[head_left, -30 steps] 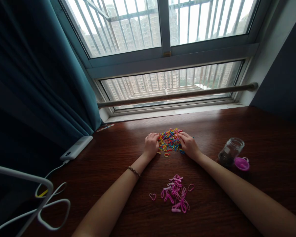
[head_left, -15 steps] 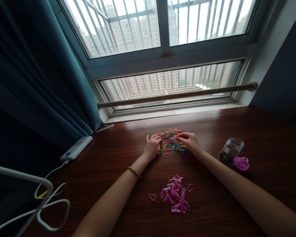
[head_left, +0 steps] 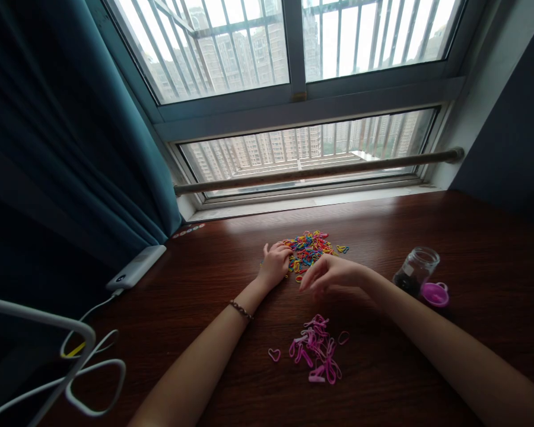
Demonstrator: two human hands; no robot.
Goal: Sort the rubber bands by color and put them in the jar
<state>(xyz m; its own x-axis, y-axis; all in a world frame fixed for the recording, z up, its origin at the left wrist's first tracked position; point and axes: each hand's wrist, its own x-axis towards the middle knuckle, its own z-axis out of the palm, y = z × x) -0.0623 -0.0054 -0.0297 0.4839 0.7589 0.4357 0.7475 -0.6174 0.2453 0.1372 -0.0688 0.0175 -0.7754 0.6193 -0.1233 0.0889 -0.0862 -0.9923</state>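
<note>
A pile of multicoloured small rubber bands [head_left: 309, 246] lies on the wooden tabletop. At its left edge rests my left hand [head_left: 276, 264], fingers spread and touching the bands. My right hand [head_left: 331, 274] hovers over the near right side of the pile, between it and a separate heap of pink rubber bands [head_left: 315, 350]. Its thumb and fingertips are drawn together and point down to the left; whatever they pinch is too small to make out. A heart-shaped pink band [head_left: 274, 354] lies left of the pink heap, and a loose loop [head_left: 343, 337] lies to its right.
Right of my right forearm stands a clear glass jar [head_left: 420, 267] with dark contents, beside a pink lid [head_left: 435, 294]. A white device [head_left: 137, 267] with a cable lies at the left under the blue curtain [head_left: 151, 178]. A barred window runs along the back.
My right hand has come away from the right side of the multicoloured pile, moving nearer and to the left. A few bands now show at the pile's right. My left hand stays put.
</note>
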